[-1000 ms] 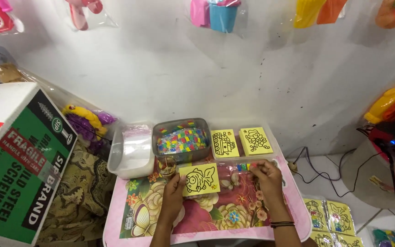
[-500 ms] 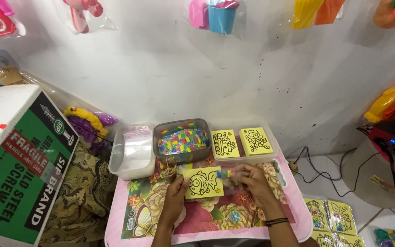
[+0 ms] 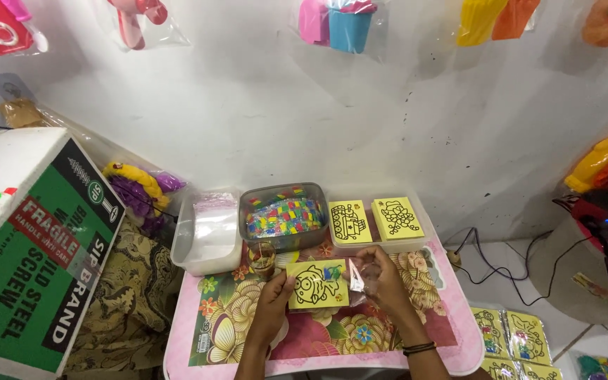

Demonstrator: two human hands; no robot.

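Left hand (image 3: 274, 299): fingers closed on the left edge of a yellow picture card (image 3: 317, 284), thumb on its face. The card is printed with a black outline drawing and lies flat, just above the middle of the counter (image 3: 452, 338), a small pink surface covered with a floral sheet.

Right hand (image 3: 383, 280): fingers curled around a small clear plastic bag (image 3: 357, 277), pinched at the card's right edge; a dark band sits on that wrist. A bit of green and blue colour (image 3: 332, 271) shows at the card's upper right corner, just beside the bag; what it is cannot be told.

Small glass (image 3: 263, 257): upright, holding a brownish liquid, just beyond the left hand and touching distance from the card's top left corner.

Grey tray (image 3: 284, 214): at the back of the counter, filled with many small multicoloured packets.

White tub (image 3: 209, 232): left of the grey tray, holding clear plastic bags.

Two stacks of yellow cards (image 3: 374, 219): side by side, right of the grey tray, each with a different black drawing on top.

Cardboard box (image 3: 29, 253): green, white and red, standing well to the left of the counter.

Bagged yellow cards (image 3: 511, 338): on the floor at the lower right, finished packs lying next to one another.

Plastic toys (image 3: 346, 21): in bags, hanging on the white wall above.
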